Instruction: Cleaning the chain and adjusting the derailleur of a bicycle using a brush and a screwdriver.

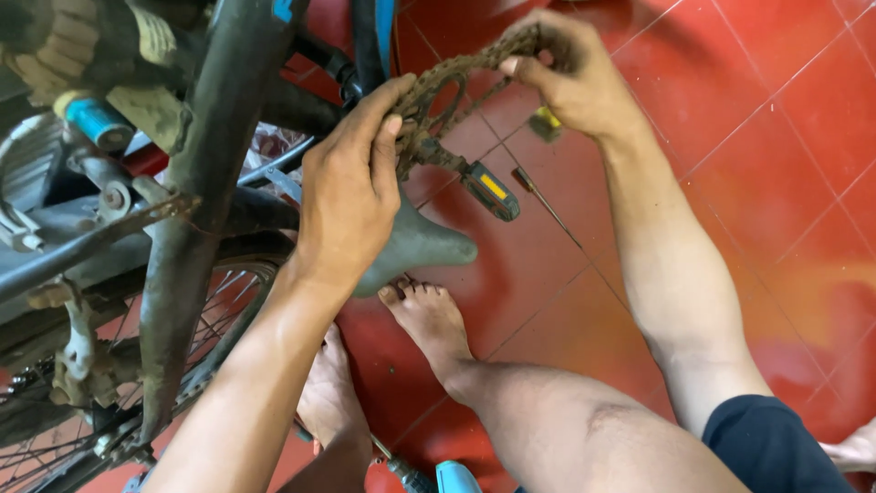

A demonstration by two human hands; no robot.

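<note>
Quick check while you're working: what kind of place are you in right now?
Probably a home floor or small informal bike repair spot. Red tiled floor, an upturned bicycle frame with its saddle on the tiles, a screwdriver lying loose, bare feet.

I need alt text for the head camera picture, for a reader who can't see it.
Two bare hands work a rusty bicycle chain on an upside-down bike: the left hand presses at the chainring, the right hand pinches the chain. Below lie the grey saddle, a pedal and red floor tiles.
</note>
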